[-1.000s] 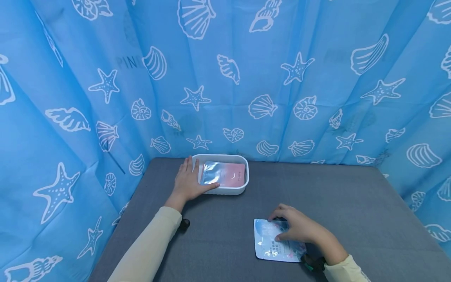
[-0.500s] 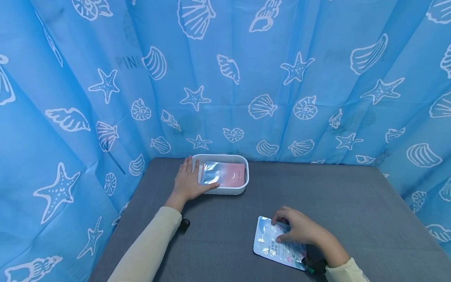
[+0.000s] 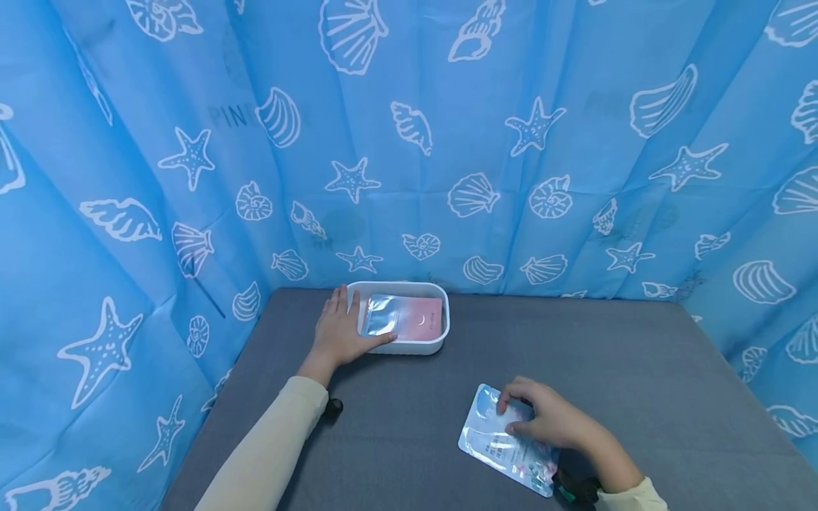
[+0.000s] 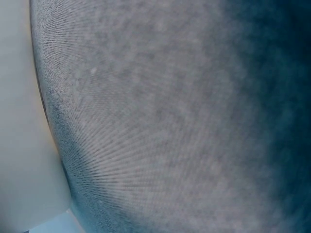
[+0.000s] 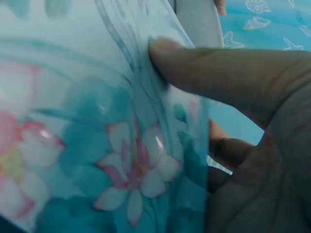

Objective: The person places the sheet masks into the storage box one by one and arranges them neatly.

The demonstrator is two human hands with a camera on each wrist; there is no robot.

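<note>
A white oval-cornered tray (image 3: 415,347) sits at the back of the grey table in the head view. In it lies a pink and silver sachet (image 3: 418,318). My left hand (image 3: 339,330) rests at the tray's left end, fingers spread and fairly straight, thumb along the front rim. Nearer the front, my right hand (image 3: 546,417) pinches a pale blue foil sachet (image 3: 505,447) with printed lettering. The right wrist view shows the thumb (image 5: 194,65) creasing the sachet's face, which has pink lotus flowers (image 5: 136,170). Other fingers are partly hidden behind it.
A blue curtain (image 3: 441,142) with white shells and starfish hangs behind and on both sides of the grey table (image 3: 396,440). The left wrist view holds mostly blurred grey cloth (image 4: 160,111), with a pale wall (image 4: 24,121) at its left edge.
The pale blue sachet has turned clockwise in my right hand, its far left corner swinging up and right. The right hand has shifted slightly right. My left hand keeps its place on the tray.
</note>
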